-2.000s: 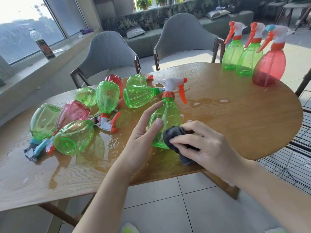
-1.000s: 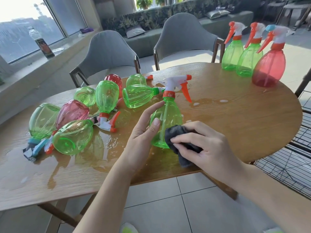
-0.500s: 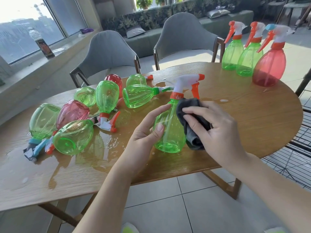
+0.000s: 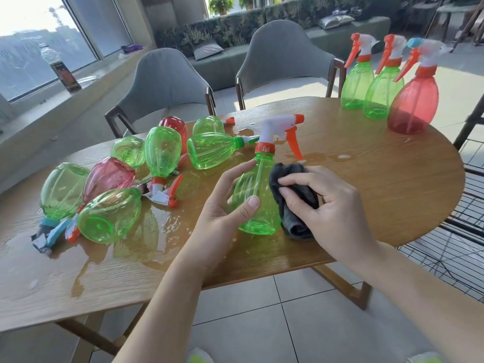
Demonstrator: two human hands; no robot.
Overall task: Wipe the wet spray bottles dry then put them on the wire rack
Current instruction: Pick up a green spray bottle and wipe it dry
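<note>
A green spray bottle [image 4: 258,203] with a white and orange trigger head stands upright near the table's front edge. My left hand [image 4: 222,205] grips its body, thumb in front and fingers behind. My right hand [image 4: 327,205] holds a dark grey cloth [image 4: 293,203] against the bottle's right side. Several wet green and red bottles [image 4: 112,187] lie on their sides in a puddle at the left. Two green bottles [image 4: 366,82] and a red bottle [image 4: 413,100] stand upright at the far right. A black wire rack [image 4: 450,247] sits low at the right.
The oval wooden table [image 4: 379,184] carries water pools at its left and middle. Two grey chairs [image 4: 167,82] stand behind it. A drink bottle [image 4: 62,69] stands on the window sill at the far left. Tiled floor lies below.
The held bottle has shifted a little right and away from the table edge. My right hand moved the cloth from the bottle's lower front up to its shoulder, then back down its right side.
</note>
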